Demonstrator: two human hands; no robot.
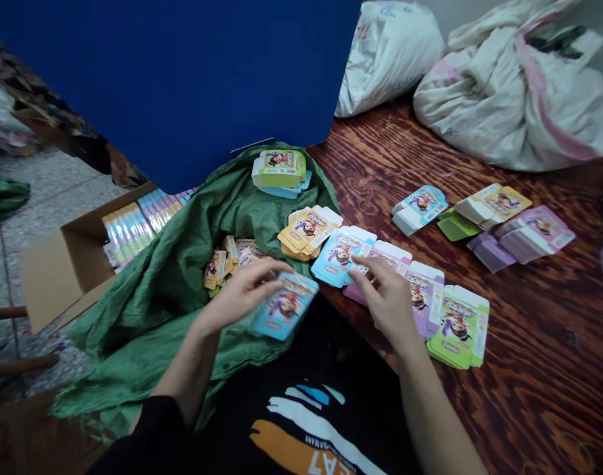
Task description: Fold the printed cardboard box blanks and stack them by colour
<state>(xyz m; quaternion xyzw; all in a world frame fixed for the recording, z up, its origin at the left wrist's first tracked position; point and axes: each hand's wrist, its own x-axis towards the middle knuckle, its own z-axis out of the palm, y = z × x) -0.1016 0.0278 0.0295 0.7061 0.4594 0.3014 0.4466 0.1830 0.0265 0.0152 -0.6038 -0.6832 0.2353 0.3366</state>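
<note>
Head view: left hand (249, 290) grips a blue carton (287, 307) by its upper edge, over the green sack (167, 297); one piece or several, can't tell. Right hand (386, 297) has fingers curled at the near-right edge of the blue stack (340, 257); grip or just contact, can't tell. Step in hand, my read: handling flat cartons grouped by colour, blue at the moment. Next move calls for a level left wrist and edges square to the blue stack, without nudging its neighbours. Yellow stack (301, 234) sits ahead, between the hands; pink stack (391, 256) just beyond the right fingers, purple stack (427, 290) and green stack (458, 326) to that hand's right, row fanned and slightly overlapping. Loose yellow cartons (215, 267) lie beyond the left hand on the sack. Surface is a dark, strongly grained wood bench (539, 343). Further off, ahead-right: more cartons (534, 231) in mixed colours, then white sacks (504, 99). Blue panel (207, 79) stands ahead-left; open cardboard box (66, 264) of packed goods left of the left hand, speckled floor (22, 241) past it.
</note>
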